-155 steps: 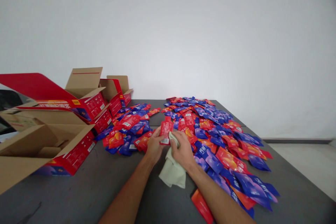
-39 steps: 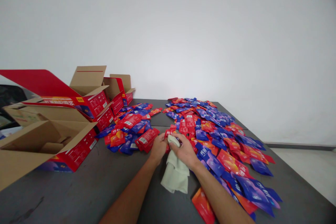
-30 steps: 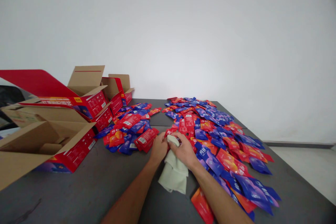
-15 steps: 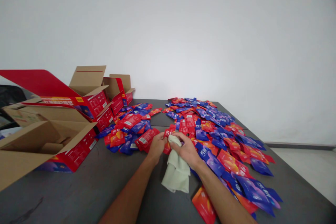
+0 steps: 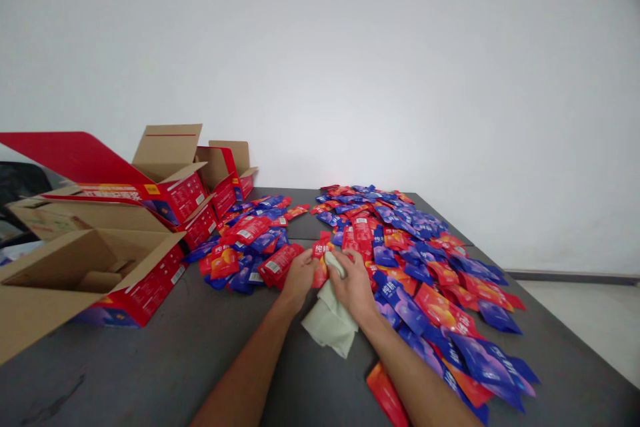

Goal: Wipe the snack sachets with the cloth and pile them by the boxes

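Near the middle of the table, my left hand [image 5: 300,275] grips a red spouted pouch [image 5: 321,252] by its left side. The pouch stands upright, its printed front facing me. My right hand [image 5: 354,282] is closed on a pale green cloth [image 5: 331,323] and presses part of it against the pouch's right edge. The rest of the cloth hangs below the fingers toward the tabletop. To the left of my left hand lies a red pouch with a barcode [image 5: 280,265]. My right fingertips are partly hidden by the cloth.
A large heap of red and blue pouches [image 5: 425,267] spreads along the table's right side. A smaller pile [image 5: 250,233] lies left of centre. Open red cartons [image 5: 145,293] stand at the left with flaps sticking out. A white wall [image 5: 320,67] rises behind the table.
The right hand has shifted slightly down, uncovering more of the pouch's front. The hanging cloth has swung to the left. The left hand keeps its hold on the pouch.
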Action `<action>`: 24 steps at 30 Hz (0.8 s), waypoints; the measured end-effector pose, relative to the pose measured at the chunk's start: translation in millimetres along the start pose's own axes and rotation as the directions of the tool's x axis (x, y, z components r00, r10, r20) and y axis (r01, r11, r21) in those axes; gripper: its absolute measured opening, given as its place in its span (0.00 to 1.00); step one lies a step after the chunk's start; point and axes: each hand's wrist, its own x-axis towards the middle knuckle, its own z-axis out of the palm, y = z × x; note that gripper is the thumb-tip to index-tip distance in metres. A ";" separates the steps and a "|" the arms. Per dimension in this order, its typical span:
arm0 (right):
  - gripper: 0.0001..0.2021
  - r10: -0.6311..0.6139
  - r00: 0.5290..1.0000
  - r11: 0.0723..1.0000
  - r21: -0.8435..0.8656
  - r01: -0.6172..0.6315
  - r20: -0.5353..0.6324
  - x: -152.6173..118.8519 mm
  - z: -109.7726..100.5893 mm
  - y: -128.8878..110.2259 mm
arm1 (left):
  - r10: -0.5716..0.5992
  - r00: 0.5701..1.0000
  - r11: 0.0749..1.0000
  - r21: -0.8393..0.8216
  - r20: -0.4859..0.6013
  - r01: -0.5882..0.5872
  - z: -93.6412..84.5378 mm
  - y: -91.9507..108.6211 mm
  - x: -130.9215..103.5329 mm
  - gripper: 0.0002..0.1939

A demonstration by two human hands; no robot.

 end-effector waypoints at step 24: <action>0.17 -0.219 0.963 0.973 -0.032 0.227 0.157 -5.1 -2.7 -15.9 | 0.049 0.996 0.994 -0.102 0.079 -0.041 2.9 8.2 -6.1 0.33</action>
